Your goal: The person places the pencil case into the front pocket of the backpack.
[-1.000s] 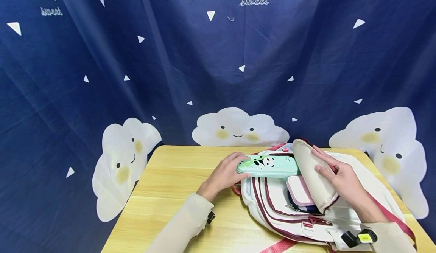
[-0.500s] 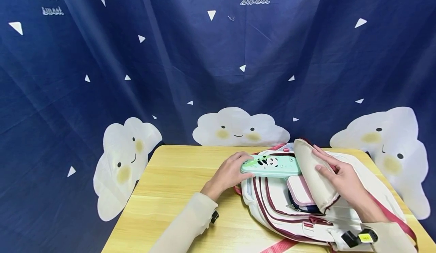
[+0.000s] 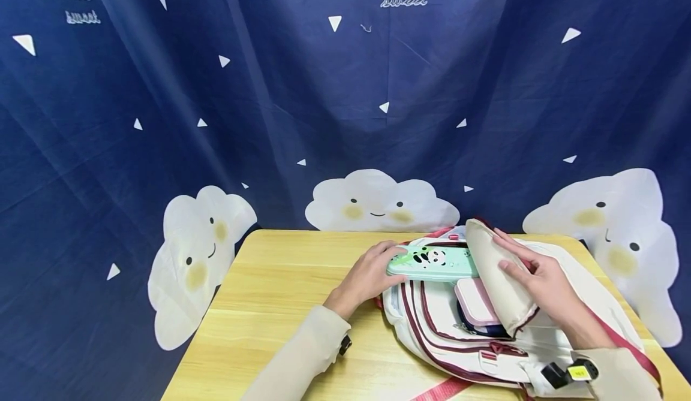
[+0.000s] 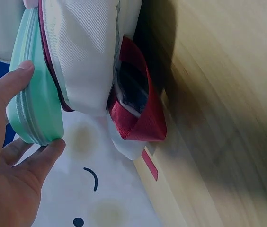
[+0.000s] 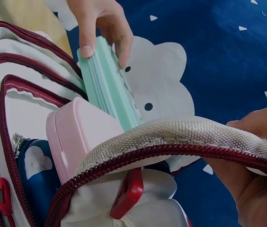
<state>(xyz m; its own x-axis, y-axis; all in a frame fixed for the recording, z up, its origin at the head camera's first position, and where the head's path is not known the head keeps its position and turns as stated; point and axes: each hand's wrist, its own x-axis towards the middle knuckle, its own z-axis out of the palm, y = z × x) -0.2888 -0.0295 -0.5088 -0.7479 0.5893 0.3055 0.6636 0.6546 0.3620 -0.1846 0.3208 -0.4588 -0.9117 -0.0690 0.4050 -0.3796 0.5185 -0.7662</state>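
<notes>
A mint green pencil case [image 3: 432, 263] with a panda print is partly inside the open front pocket of a white backpack [image 3: 437, 353] with dark red zips. My left hand [image 3: 369, 274] pinches its outer end, thumb on the near side, as the left wrist view shows. My right hand [image 3: 545, 281] holds the pocket's flap [image 3: 499, 275] raised, thumb and fingers on its edge. Under the flap sit a pink box [image 5: 84, 135] and a navy pouch [image 5: 41, 172] with a white patch. The flap hides the far end of the pencil case.
The backpack lies on a light wooden table [image 3: 270, 305], filling its right side. A red strap [image 3: 442, 389] trails at the front edge, and a red side loop [image 4: 143, 109] hangs from the bag. Behind the table hangs a blue curtain [image 3: 302, 101] with smiling clouds.
My left hand has pushed the pencil case a little to the right, farther under the flap. The right hand holds the flap in nearly the same place.
</notes>
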